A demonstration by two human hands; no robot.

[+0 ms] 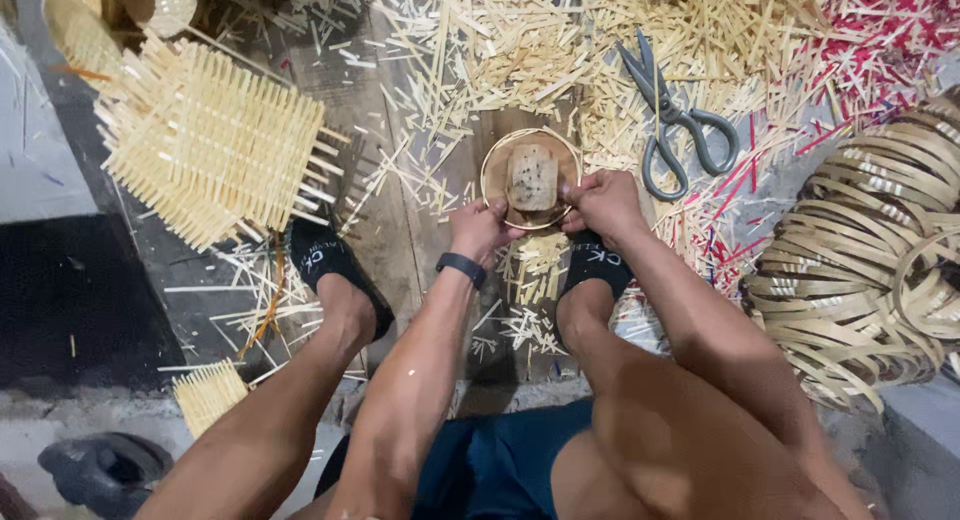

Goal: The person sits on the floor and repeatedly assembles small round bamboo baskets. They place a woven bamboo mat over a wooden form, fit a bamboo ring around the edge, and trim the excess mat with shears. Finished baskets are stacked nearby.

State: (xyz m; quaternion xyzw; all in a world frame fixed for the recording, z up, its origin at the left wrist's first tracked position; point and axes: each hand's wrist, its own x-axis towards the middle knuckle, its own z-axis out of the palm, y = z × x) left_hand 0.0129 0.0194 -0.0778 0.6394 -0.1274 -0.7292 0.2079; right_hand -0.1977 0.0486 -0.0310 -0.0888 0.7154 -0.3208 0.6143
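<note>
Bamboo hoop (531,179) between both grips.

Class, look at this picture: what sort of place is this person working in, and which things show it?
Probably a bamboo-weaving workshop floor. Cut bamboo strips litter the ground, a woven mat lies at one side, coiled bamboo hoops at the other, and scissors are close by.

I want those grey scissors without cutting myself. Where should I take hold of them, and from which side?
Take the scissors by the two looped handles, coming from the side nearest the right hand. The loops point toward the person, while the long blades point away across the cut strips, so the fingers probably stay off the edges.
</note>
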